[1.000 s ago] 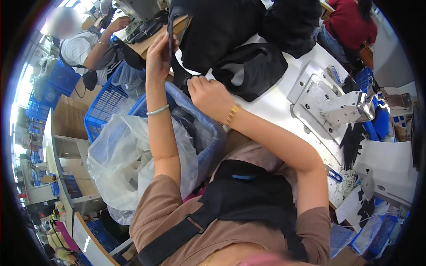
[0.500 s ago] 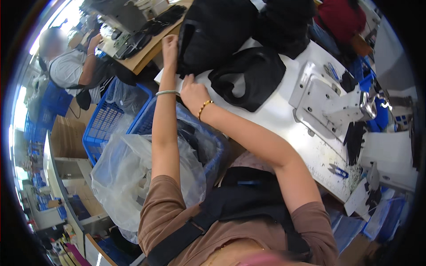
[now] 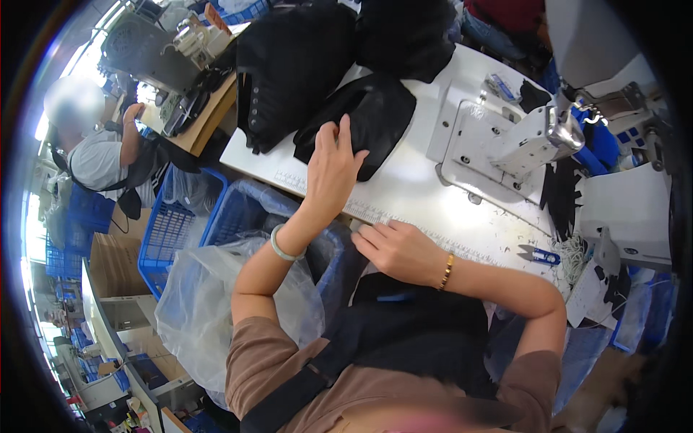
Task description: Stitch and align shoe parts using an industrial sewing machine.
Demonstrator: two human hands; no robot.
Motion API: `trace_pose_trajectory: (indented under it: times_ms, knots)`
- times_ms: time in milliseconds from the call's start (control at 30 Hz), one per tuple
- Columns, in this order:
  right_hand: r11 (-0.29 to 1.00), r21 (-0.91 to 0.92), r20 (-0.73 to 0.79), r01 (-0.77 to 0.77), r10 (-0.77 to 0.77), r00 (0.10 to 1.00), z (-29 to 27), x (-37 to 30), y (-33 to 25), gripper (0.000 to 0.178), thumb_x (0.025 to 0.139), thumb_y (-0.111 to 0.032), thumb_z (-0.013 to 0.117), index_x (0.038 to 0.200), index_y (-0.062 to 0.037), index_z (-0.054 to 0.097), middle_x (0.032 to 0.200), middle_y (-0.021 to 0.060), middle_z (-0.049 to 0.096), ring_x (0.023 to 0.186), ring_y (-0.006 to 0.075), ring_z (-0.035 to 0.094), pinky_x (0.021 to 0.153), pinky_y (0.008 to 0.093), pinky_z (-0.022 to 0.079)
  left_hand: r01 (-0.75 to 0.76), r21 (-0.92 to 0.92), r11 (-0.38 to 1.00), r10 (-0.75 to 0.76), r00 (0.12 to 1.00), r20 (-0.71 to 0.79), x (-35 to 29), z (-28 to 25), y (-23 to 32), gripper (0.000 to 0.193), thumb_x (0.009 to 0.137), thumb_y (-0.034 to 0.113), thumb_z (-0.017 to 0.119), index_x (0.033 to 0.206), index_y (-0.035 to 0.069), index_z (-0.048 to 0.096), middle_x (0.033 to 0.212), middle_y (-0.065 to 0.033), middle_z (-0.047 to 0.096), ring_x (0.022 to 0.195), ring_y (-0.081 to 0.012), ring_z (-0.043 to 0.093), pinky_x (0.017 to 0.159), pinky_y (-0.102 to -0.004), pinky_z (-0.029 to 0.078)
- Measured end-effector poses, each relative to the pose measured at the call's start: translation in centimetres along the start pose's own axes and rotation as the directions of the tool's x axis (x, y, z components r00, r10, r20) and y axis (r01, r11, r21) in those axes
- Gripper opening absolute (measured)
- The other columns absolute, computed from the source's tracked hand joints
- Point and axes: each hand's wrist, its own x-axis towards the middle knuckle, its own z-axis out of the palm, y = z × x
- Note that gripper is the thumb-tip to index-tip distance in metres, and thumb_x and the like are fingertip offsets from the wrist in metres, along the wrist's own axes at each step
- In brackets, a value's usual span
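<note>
My left hand (image 3: 333, 169) is open, its fingers stretched out over a crumpled black cloth piece (image 3: 386, 112) on the white sewing table (image 3: 285, 175). From this view I cannot tell whether the fingertips touch the cloth. Close by, at the table's front edge, is my right hand (image 3: 404, 251), with loosely bent fingers set apart and nothing seen in them. Left of the cloth piece rests a large black garment bundle (image 3: 296, 61), a row of small round metal dots along its edge. Another black cloth heap (image 3: 404, 36) lies behind.
A white sewing machine (image 3: 516, 144) stands on the table's right side. Blue-handled thread snips (image 3: 540, 255) lie near thread scraps. Blue baskets (image 3: 177, 231) and a clear plastic bag (image 3: 231, 317) sit at my left. A person in a light shirt (image 3: 101, 162) works at the far left.
Both hands have come back from the garment bundle at the table's far left. My left hand is now over the cloth piece, my right nearer me. The view has shifted.
</note>
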Motion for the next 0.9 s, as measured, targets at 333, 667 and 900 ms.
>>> trace_pose_trajectory:
  times_ms: [333,667,900]
  knots:
    - [0.989,0.046,-0.085,-0.14,0.143,0.986,-3.5,-5.3,2.6,0.026,0.073,-0.011,0.055,0.096,0.0,0.057,0.085,0.0065,0.057,0.073,0.0176,0.058,0.062,0.0262,0.047,0.125,-0.101,0.987,-0.125,0.992,0.01,1.2,0.0,0.8,0.053,0.076,0.01,0.066,0.122,0.004,0.04,0.099,-0.0199,0.054,0.083,-0.0392,0.058,0.07,-0.0395,0.049]
    - [0.795,0.47,-0.111,-0.384,0.485,0.867,-4.4,-6.9,4.5,0.018,0.081,-0.003,0.055,0.096,-0.0088,0.063,0.084,0.008,0.062,0.067,0.0249,0.06,0.057,0.0304,0.049,0.218,-0.444,0.869,-0.194,0.976,0.1,5.1,-6.7,-1.5,0.038,0.08,0.003,0.062,0.117,0.008,0.055,0.065,-0.0046,0.044,0.054,-0.0098,0.042,0.054,-0.0245,0.041]
    - [0.748,0.527,-0.063,-0.403,0.508,0.859,-4.5,-5.9,4.4,0.021,0.083,-0.003,0.056,0.102,-0.0085,0.061,0.093,0.0091,0.061,0.071,0.0234,0.062,0.059,0.0293,0.049,-0.062,-0.175,0.983,-0.007,0.93,-0.368,5.2,-9.1,0.0,0.04,0.085,0.006,0.061,0.124,0.007,0.05,0.066,-0.006,0.052,0.057,-0.0107,0.052,0.053,-0.0225,0.042]
